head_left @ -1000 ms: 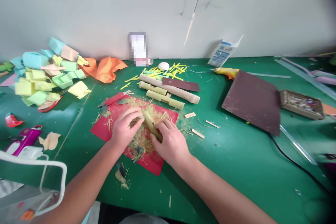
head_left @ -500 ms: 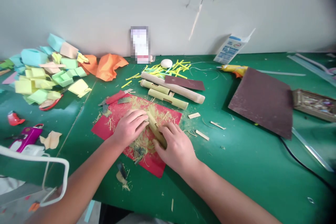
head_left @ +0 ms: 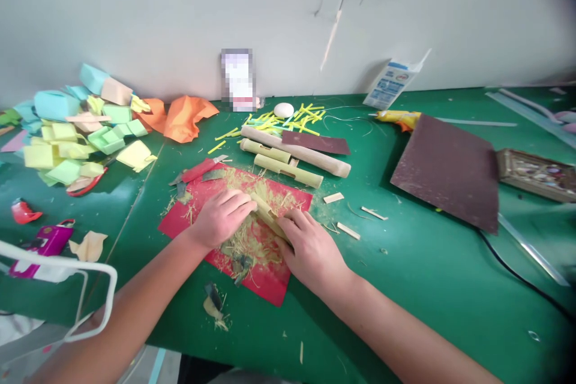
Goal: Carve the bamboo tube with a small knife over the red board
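Observation:
A short bamboo tube (head_left: 266,210) with a notch cut in its side lies slanted over a red sheet (head_left: 274,279) covered in shavings and dust. My right hand (head_left: 312,246) is closed around its near end. At the far end, the bent fingers of my left hand (head_left: 227,216) are pressed together against the tube's side; whatever they pinch is hidden. Dark curled scraps (head_left: 243,265) lie on the sheet below the tube. A red-handled cutter knife (head_left: 202,169) rests at the sheet's upper left edge.
Beyond the sheet lie a notched bamboo tube (head_left: 288,171), a longer pale stick (head_left: 315,159), yellow strips (head_left: 310,114) and a white egg-shaped thing (head_left: 283,110). Folded papers (head_left: 58,105) crowd the left. A brown board (head_left: 450,174) and yellow glue gun (head_left: 398,118) are at right.
My right hand has shifted slightly right and turned with the near end of the bamboo tube. My left hand stays at the far end, its fingertips a little farther along. The view moved slightly.

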The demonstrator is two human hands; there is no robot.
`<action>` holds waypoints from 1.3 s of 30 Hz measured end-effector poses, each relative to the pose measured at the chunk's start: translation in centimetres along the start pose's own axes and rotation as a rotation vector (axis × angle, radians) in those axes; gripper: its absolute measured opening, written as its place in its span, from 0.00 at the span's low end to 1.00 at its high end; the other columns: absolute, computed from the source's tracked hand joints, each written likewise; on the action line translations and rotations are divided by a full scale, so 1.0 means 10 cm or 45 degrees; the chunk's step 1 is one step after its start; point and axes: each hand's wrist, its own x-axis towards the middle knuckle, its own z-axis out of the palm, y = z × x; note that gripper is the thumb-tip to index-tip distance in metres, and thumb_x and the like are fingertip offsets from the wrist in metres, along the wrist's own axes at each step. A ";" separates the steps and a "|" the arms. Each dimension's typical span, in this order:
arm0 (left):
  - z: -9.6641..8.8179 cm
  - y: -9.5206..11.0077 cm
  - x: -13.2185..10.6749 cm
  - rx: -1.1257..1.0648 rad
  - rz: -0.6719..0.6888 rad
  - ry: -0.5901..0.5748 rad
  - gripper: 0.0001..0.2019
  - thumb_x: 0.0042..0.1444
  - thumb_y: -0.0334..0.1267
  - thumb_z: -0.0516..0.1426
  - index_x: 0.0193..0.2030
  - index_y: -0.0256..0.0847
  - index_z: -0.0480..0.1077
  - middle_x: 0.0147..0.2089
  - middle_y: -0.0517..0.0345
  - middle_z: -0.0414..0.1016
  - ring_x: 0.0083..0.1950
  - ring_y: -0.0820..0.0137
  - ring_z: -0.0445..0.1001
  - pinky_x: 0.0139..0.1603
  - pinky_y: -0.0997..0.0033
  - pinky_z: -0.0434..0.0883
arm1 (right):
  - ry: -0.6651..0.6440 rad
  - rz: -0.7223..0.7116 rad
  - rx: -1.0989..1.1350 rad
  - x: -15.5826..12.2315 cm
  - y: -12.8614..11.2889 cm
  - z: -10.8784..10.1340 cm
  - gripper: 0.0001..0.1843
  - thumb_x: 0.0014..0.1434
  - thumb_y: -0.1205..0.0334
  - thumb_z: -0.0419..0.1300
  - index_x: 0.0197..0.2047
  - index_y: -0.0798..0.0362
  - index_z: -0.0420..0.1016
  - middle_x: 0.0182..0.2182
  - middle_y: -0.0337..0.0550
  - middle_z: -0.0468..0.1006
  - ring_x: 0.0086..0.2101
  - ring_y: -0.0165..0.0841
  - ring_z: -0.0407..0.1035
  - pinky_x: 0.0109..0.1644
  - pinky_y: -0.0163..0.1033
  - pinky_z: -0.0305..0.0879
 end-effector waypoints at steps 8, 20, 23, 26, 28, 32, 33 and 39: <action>0.08 0.11 0.11 -0.035 0.048 0.006 0.09 0.61 0.28 0.52 0.45 0.37 0.72 0.41 0.53 0.75 0.44 0.67 0.71 0.50 0.67 0.71 | 0.202 0.047 0.165 -0.03 0.02 0.12 0.26 0.54 0.71 0.56 0.56 0.58 0.60 0.46 0.54 0.68 0.45 0.43 0.62 0.50 0.50 0.66; 0.11 0.07 0.08 -0.064 0.099 0.034 0.09 0.63 0.30 0.51 0.46 0.36 0.71 0.41 0.53 0.75 0.44 0.67 0.70 0.49 0.67 0.71 | 0.228 0.019 0.167 -0.01 0.04 0.14 0.23 0.54 0.70 0.55 0.54 0.60 0.62 0.44 0.55 0.69 0.42 0.43 0.61 0.47 0.51 0.66; 0.11 0.04 0.08 -0.060 0.098 0.040 0.09 0.63 0.29 0.51 0.46 0.36 0.71 0.41 0.52 0.75 0.44 0.67 0.70 0.50 0.66 0.70 | 0.229 0.024 0.176 -0.01 0.04 0.13 0.24 0.53 0.70 0.55 0.55 0.59 0.61 0.44 0.55 0.69 0.42 0.44 0.61 0.47 0.52 0.66; 0.11 0.05 0.08 -0.073 0.100 0.032 0.10 0.62 0.29 0.51 0.46 0.36 0.71 0.42 0.52 0.74 0.45 0.66 0.70 0.50 0.65 0.70 | 0.229 0.023 0.185 -0.02 0.04 0.13 0.27 0.53 0.71 0.55 0.57 0.58 0.59 0.45 0.54 0.69 0.43 0.44 0.62 0.48 0.52 0.66; 0.11 0.06 0.08 -0.087 0.112 0.026 0.10 0.63 0.30 0.50 0.46 0.37 0.71 0.42 0.52 0.74 0.44 0.67 0.70 0.50 0.66 0.70 | 0.227 0.020 0.183 -0.02 0.04 0.14 0.27 0.54 0.71 0.54 0.58 0.59 0.59 0.45 0.54 0.69 0.43 0.43 0.62 0.48 0.51 0.66; 0.11 0.06 0.09 -0.097 0.083 0.064 0.11 0.64 0.31 0.49 0.47 0.36 0.71 0.42 0.50 0.74 0.44 0.66 0.70 0.49 0.64 0.70 | 0.231 0.020 0.167 -0.02 0.04 0.14 0.27 0.54 0.70 0.54 0.58 0.60 0.59 0.45 0.55 0.69 0.43 0.44 0.61 0.49 0.52 0.65; 0.11 0.06 0.09 -0.101 0.083 0.065 0.11 0.64 0.31 0.49 0.47 0.36 0.71 0.42 0.50 0.74 0.45 0.66 0.70 0.49 0.64 0.70 | 0.232 0.018 0.165 -0.02 0.04 0.14 0.27 0.54 0.70 0.55 0.58 0.60 0.59 0.45 0.55 0.69 0.43 0.44 0.61 0.49 0.52 0.65; 0.11 0.05 0.12 -0.129 0.097 0.065 0.11 0.64 0.31 0.49 0.46 0.37 0.71 0.42 0.50 0.75 0.44 0.66 0.70 0.48 0.65 0.71 | 0.236 0.016 0.154 -0.02 0.04 0.15 0.27 0.53 0.70 0.56 0.57 0.61 0.60 0.45 0.56 0.69 0.44 0.44 0.61 0.50 0.52 0.65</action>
